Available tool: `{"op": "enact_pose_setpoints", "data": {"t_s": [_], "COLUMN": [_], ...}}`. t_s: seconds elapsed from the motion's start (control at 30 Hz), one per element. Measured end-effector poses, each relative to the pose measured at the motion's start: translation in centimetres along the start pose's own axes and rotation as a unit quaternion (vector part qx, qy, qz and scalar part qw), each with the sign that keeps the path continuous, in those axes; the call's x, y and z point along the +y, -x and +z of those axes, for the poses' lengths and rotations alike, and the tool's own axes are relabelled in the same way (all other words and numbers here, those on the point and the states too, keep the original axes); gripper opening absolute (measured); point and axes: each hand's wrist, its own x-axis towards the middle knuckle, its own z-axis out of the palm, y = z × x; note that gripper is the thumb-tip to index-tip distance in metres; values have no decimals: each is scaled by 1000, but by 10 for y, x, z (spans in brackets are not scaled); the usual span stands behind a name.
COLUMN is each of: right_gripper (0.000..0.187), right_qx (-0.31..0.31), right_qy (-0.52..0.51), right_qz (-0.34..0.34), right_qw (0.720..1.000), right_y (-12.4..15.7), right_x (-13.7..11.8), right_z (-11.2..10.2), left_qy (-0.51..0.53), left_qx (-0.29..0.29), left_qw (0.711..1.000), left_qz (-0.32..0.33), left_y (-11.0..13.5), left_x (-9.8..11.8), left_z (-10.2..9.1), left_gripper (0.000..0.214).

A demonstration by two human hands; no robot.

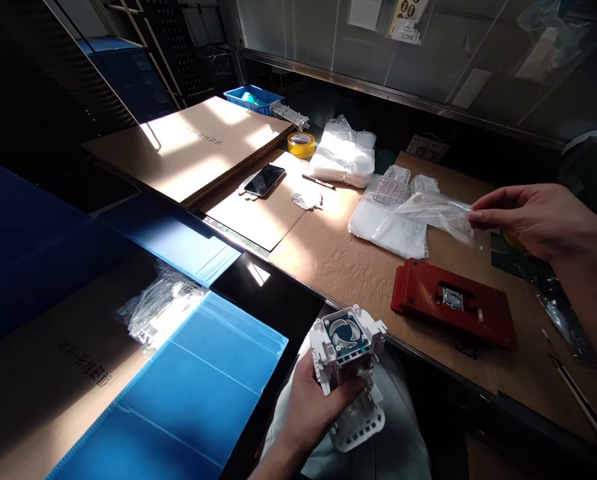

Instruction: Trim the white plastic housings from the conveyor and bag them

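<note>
In my left hand (318,407) is a white plastic housing (361,420) with a round fan-like opening at its top end, held over my lap. The fingers wrap around its middle. My right hand (543,220) pinches the edge of a clear plastic bag (441,212) above the table. The bag stretches left over a stack of clear bags (388,230). White perforated plastic parts (392,185) lie on that stack. Below the right hand sits a red fixture block (453,303) with a small square metal piece (453,298) at its centre.
Behind are a wrapped white bundle (343,157), yellow tape roll (301,145), phone (265,181) and pen (319,181). Cardboard sheets (198,143) are stacked at the back left, near a blue bin (253,93). A blue corrugated box (193,387) with bagged parts (161,307) stands left.
</note>
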Motion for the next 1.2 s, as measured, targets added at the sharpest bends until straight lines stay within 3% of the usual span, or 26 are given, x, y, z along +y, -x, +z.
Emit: {"op": "enact_pose_setpoints", "data": {"t_s": [0.07, 0.13, 0.23, 0.33, 0.4, 0.5, 0.57, 0.63, 0.67, 0.7, 0.73, 0.87, 0.93, 1.0, 1.1, 1.17, 1.2], "right_gripper": [35, 45, 23, 25, 26, 25, 26, 29, 29, 27, 27, 28, 25, 24, 22, 21, 21], "right_qx": [-28, -66, -210, -267, -255, -167, -146, -174, -191, -197, -190, -91, -81, -128, -244, -331, -375], "right_qy": [-157, -243, -248, -261, -274, -317, -406, -494, -516, -521, -507, -384, -357, -313, -175, -103, -79], "right_qz": [52, 107, 147, 170, 200, 239, 295, 357, 373, 376, 367, 295, 278, 231, 53, -82, -134], "right_qw": [986, 962, 934, 912, 905, 903, 853, 773, 747, 741, 756, 870, 888, 912, 952, 934, 914], "right_y": [47, 101, 182, 241, 266, 291, 303, 313, 316, 319, 320, 317, 312, 305, 293, 285, 281], "right_x": [9, 16, 22, 28, 37, 58, 70, 79, 82, 84, 86, 93, 94, 90, 77, 66, 62], "right_z": [5, 19, 55, 89, 101, 100, 91, 81, 77, 75, 74, 81, 85, 85, 74, 63, 58], "left_qy": [46, 90, 159, 219, 197, 182, 199, 190, 177, 163, 150, 104, 11, -141, -324, -378, -380], "left_qx": [-23, -41, -94, -154, -143, -111, -103, -94, -88, -86, -92, -157, -228, -319, -408, -432, -432], "left_qw": [998, 993, 979, 955, 958, 959, 950, 948, 949, 950, 951, 950, 950, 924, 851, 819, 818], "left_qz": [-29, -58, -90, -127, -149, -188, -217, -238, -245, -251, -255, -248, -214, -155, -60, -14, -10], "left_y": [2, 4, 8, 16, 22, 27, 26, 22, 19, 16, 13, 2, -2, -6, -14, -19, -21], "left_x": [-2, -6, -14, -23, -30, -44, -53, -61, -65, -68, -70, -63, -51, -38, -26, -24, -25], "left_z": [-1, 0, 5, 9, 8, -1, -10, -18, -22, -25, -29, -44, -49, -48, -37, -27, -23], "left_gripper": [44, 50, 54, 53, 50, 48, 50, 51, 50, 50, 48, 56, 68, 87, 114, 112, 101]}}
